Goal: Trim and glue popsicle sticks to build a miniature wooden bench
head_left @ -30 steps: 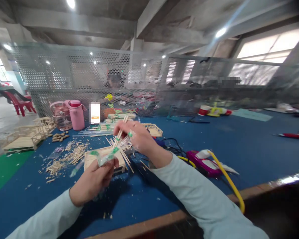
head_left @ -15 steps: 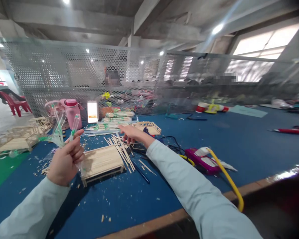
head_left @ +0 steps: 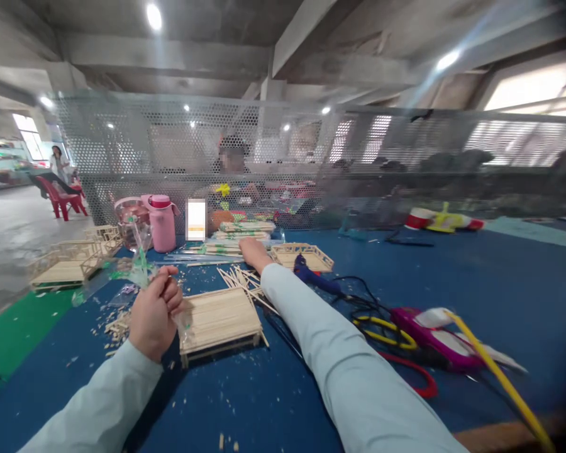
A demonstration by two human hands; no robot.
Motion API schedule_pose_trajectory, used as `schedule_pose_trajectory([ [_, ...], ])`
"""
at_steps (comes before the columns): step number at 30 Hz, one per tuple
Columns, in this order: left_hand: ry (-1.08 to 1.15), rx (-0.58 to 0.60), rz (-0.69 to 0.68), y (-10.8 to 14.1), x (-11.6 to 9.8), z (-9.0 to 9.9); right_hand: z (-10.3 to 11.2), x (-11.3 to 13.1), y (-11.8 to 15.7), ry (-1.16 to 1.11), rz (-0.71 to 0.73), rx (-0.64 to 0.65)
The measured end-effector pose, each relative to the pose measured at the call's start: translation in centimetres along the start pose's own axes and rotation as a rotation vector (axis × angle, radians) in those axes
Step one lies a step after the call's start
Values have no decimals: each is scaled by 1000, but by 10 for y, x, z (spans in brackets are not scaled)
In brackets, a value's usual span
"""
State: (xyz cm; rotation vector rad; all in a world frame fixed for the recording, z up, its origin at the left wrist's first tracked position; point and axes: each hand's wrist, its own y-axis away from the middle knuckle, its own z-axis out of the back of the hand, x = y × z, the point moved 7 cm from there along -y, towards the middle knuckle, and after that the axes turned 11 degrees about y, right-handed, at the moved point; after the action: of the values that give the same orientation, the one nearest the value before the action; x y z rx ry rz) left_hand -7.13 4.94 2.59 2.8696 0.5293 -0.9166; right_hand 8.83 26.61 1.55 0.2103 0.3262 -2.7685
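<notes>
Clear plastic wrappers with green print stick up from my left hand, whose fingers are closed round them. Beside that hand a small wooden stick platform stands on the blue table. My right hand reaches to the near packets of wooden sticks; its fingertips are hidden, so a grip cannot be made out. Loose sticks lie just below my right hand. A second wooden frame is right of it.
A pink bottle and a lit phone stand at the back. More wooden pieces sit at left. At right are a blue glue gun, cables, a purple device and red-handled scissors. A person sits behind the mesh.
My right hand has moved from above the loose sticks to the stick packets. The view has shifted, so things appear further right. My left hand still holds the wrappers.
</notes>
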Motion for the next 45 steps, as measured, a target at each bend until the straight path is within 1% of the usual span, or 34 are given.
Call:
schedule_pose_trajectory([
  [3,-1,1,-5,0,-1,0,3,0,0,28,20,-30],
  [5,-2,16,-1,0,-2,-1,10,-1,2,22,29,-74],
  [7,-6,32,18,1,-1,-2,25,-2,7,-5,36,-152],
  [9,-13,39,35,1,0,-2,47,0,18,-52,45,-254],
  [11,-25,41,30,1,0,-2,72,7,37,-111,61,-352],
  [13,-46,54,-19,3,-3,-4,94,19,66,-182,88,-418],
  [14,-62,71,-50,5,-4,-6,102,27,83,-242,128,-435],
  [15,-84,97,-82,7,-6,-10,108,37,102,-432,202,-435],
  [17,-146,165,-137,12,-8,-20,112,55,140,-747,332,-360],
  [18,-181,195,-154,14,-10,-26,110,64,157,-842,367,-294],
  [19,-211,214,-168,16,-11,-32,104,70,171,-921,368,-214],
  [21,-232,188,-191,17,-15,-40,90,80,195,-1064,366,-23],
  [22,-225,153,-198,16,-16,-42,84,83,204,-1094,367,36],
  [23,-214,116,-201,16,-16,-43,80,85,210,-1104,371,62],
  [24,-208,86,-199,16,-15,-43,78,85,215,-1099,371,51],
  [26,-237,83,-168,16,-5,-45,77,82,219,-1093,347,-29],
  [28,-310,146,-108,20,12,-47,75,76,216,-1161,281,-80],
  [29,-345,183,-73,22,20,-48,74,73,213,-1216,251,-70],
  [30,-370,218,-35,25,28,-48,73,71,210,-1268,248,-26],
  [31,-388,239,-7,28,33,-48,73,70,206,-1309,272,37],
  [33,-419,242,26,35,38,-48,78,64,199,-1364,346,138],
  [34,-448,244,38,40,39,-49,83,56,195,-1389,358,136],
  [35,-487,258,56,45,40,-50,89,45,190,-1438,326,88],
  [36,-532,292,85,51,44,-53,94,33,185,-1494,276,18],
  [37,-582,353,130,58,49,-55,97,24,182,-1521,243,-22],
  [39,-650,469,217,72,63,-57,99,17,179,-1541,233,-27],
  [40,-660,492,261,77,69,-55,98,17,177,-1545,236,-3],
  [41,-652,487,298,80,74,-51,95,14,175,-1565,222,11],
  [42,-639,474,340,82,79,-47,92,8,171,-1604,178,4],
  [43,-625,454,380,83,82,-42,89,-2,166,-1658,101,-26],
  [45,-603,438,446,83,85,-35,80,-34,156,-1753,-121,-131],
])
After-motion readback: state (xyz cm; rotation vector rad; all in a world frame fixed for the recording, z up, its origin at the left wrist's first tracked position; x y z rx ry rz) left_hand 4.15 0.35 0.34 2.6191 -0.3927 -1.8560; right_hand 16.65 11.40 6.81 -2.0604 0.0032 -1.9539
